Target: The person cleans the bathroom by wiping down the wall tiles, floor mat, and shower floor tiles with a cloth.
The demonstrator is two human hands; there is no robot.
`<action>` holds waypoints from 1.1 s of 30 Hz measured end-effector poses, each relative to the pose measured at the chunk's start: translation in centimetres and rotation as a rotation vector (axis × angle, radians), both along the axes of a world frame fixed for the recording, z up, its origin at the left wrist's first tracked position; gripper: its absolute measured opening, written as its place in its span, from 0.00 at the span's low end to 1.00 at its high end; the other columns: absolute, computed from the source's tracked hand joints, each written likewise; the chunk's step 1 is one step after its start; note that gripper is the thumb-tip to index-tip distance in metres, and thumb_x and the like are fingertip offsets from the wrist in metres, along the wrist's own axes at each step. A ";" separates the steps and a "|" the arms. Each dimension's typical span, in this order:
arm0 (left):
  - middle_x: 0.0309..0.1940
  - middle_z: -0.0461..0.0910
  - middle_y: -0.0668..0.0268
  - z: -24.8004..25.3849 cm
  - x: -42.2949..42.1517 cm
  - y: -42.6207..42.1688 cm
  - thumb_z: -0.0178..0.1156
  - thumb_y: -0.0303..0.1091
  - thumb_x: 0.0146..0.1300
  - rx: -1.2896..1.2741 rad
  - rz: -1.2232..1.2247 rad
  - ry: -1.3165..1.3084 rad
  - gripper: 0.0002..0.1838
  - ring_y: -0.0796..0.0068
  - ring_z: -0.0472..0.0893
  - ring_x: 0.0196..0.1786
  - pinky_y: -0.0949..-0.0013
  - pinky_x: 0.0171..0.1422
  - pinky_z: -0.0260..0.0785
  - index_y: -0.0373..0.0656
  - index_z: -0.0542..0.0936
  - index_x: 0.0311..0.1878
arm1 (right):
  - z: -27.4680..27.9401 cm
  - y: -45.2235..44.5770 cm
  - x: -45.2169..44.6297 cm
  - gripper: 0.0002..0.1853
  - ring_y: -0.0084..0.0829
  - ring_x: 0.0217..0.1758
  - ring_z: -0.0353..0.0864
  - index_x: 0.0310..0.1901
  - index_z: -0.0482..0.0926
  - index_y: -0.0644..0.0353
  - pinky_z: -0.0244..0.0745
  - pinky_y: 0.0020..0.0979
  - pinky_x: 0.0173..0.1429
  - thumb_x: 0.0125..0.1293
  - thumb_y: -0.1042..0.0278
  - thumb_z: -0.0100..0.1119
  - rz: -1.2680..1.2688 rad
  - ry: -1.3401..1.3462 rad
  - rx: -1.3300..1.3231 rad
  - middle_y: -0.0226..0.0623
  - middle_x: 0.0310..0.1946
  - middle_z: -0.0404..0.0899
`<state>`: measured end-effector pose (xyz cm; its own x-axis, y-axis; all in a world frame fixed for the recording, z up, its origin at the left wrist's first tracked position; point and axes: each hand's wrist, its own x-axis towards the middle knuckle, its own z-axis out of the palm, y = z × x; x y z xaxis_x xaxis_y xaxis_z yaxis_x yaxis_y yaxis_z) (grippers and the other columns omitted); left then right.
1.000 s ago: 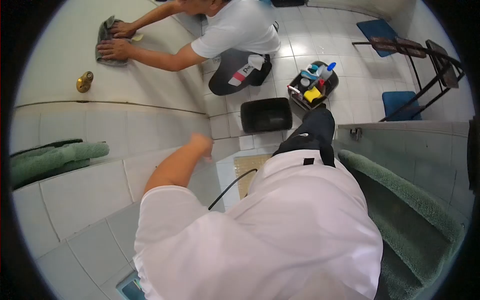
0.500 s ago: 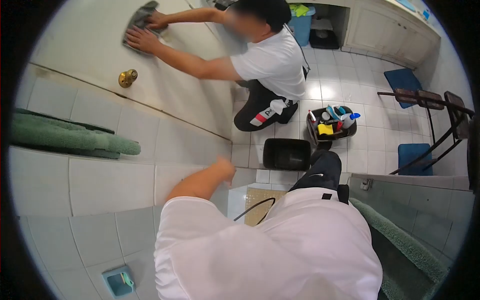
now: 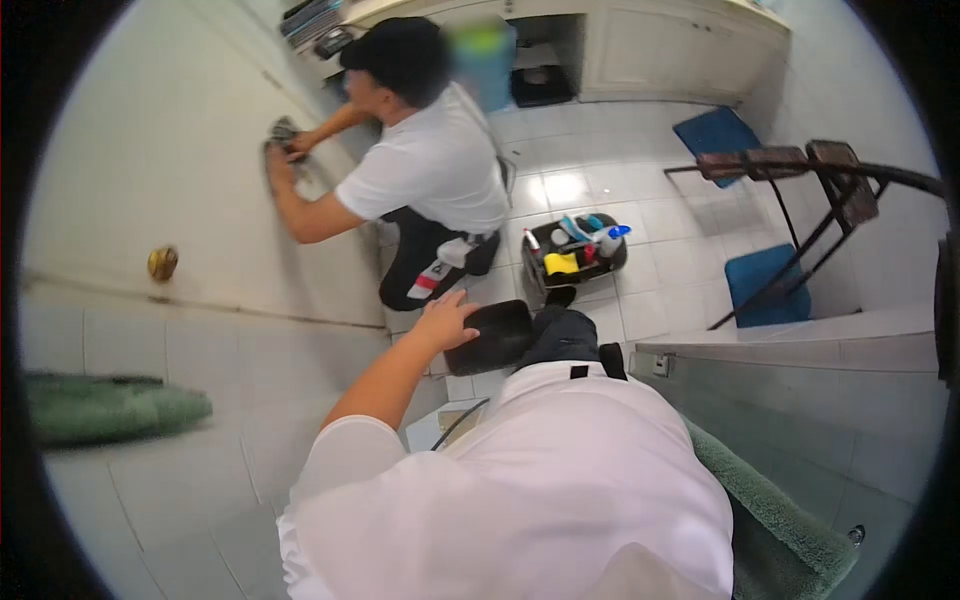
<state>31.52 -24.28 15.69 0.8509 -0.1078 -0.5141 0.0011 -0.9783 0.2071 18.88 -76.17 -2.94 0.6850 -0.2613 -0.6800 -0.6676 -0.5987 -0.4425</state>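
Note:
My left hand [image 3: 447, 321] is stretched forward with its fingers spread, overlapping the left edge of a black bin [image 3: 495, 338] on the floor. Whether it touches the bin I cannot tell. Nothing shows in its fingers. My right hand is out of view. Beyond the bin stands a black caddy [image 3: 604, 272] with a yellow sponge [image 3: 561, 263], a blue-topped bottle [image 3: 612, 240] and brushes. A kneeling co-worker [image 3: 435, 165] in a white shirt and dark cap presses a grey cloth [image 3: 284, 130] to the white door [image 3: 150, 170].
A brass knob [image 3: 162, 263] sits on the door. Green towels hang at the left [image 3: 115, 412] and lower right [image 3: 765, 505]. At the right is a folding metal frame [image 3: 835, 215] with blue pads. White cabinets [image 3: 680, 50] and a light-blue bin [image 3: 484, 65] line the back.
My left hand has reached forward from beside the wall to the black bin, and its fingers have spread. The co-worker's hands and cloth have moved closer to the door's edge. The view has shifted.

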 end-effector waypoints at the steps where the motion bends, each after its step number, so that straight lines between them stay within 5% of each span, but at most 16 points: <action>1: 0.63 0.55 0.58 0.7 1.5 -1.3 0.60 0.48 0.50 0.011 -0.013 -0.054 0.30 0.58 0.54 0.66 0.52 0.63 0.51 0.55 0.67 0.58 | 0.0 0.0 0.4 0.35 0.42 0.48 0.70 0.55 0.61 0.58 0.67 0.37 0.52 0.42 0.68 0.62 -0.020 0.004 0.001 0.44 0.47 0.69; 11: 0.64 0.51 0.57 0.3 18.1 -4.5 0.63 0.44 0.48 -0.054 -0.170 -0.173 0.29 0.54 0.51 0.67 0.47 0.64 0.48 0.56 0.68 0.56 | 0.6 0.9 8.4 0.35 0.42 0.48 0.70 0.55 0.61 0.59 0.66 0.36 0.52 0.41 0.67 0.63 -0.166 0.067 -0.046 0.45 0.47 0.70; 17: 0.63 0.53 0.53 0.7 26.8 -6.0 0.62 0.42 0.49 -0.196 -0.199 -0.095 0.28 0.53 0.53 0.66 0.53 0.65 0.49 0.52 0.68 0.56 | 1.8 2.0 13.6 0.35 0.42 0.48 0.70 0.55 0.61 0.59 0.66 0.36 0.52 0.41 0.66 0.63 -0.238 0.086 -0.072 0.45 0.47 0.70; 33: 0.57 0.60 0.48 -0.1 34.0 -4.1 0.62 0.38 0.48 -0.260 -0.184 -0.178 0.25 0.49 0.61 0.60 0.58 0.62 0.56 0.46 0.72 0.51 | -0.6 -2.1 25.7 0.36 0.43 0.49 0.70 0.54 0.62 0.61 0.65 0.35 0.53 0.40 0.65 0.63 -0.239 -0.123 -0.090 0.46 0.46 0.70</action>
<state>65.51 -28.38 15.55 0.8787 -0.3753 -0.2948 -0.2287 -0.8733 0.4302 44.56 -78.29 -3.56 0.6728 -0.4809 -0.5623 -0.7391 -0.4716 -0.4810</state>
